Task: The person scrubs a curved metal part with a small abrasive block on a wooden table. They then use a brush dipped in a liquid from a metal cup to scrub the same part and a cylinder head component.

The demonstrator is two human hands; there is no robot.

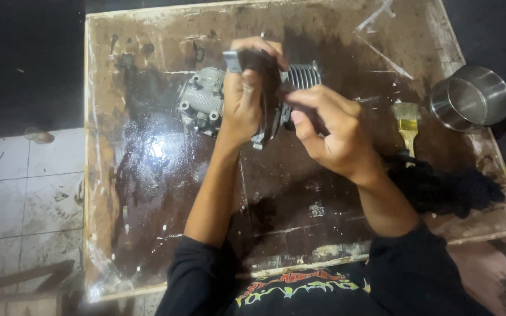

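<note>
Up close, the left hand (pixel 242 99) has its fingers (pixel 259 48) curled over the top of a grey finned engine cylinder (pixel 206 102), thumb pressed against its near face, so the part is clamped and lifted slightly off the board. Just beside it, the right hand (pixel 329 126) pinches a dark, narrow object between thumb and bent fingers (pixel 300 96) and holds it against the cylinder's right side, where the cooling fins (pixel 303 76) show; what that object is cannot be told. The cylinder's flanged end, with its bolt holes, points away from the right hand. Beneath the cylinder lies an oil-stained wooden board (pixel 147 193), wet and glossy directly below it. Well to the right of the cylinder rests a paintbrush (pixel 407 123) with a pale handle, and farther right again stands a round steel bowl (pixel 471 96) on the board's edge. Left of the board, well away from the cylinder, is pale tiled floor (pixel 24 187).
</note>
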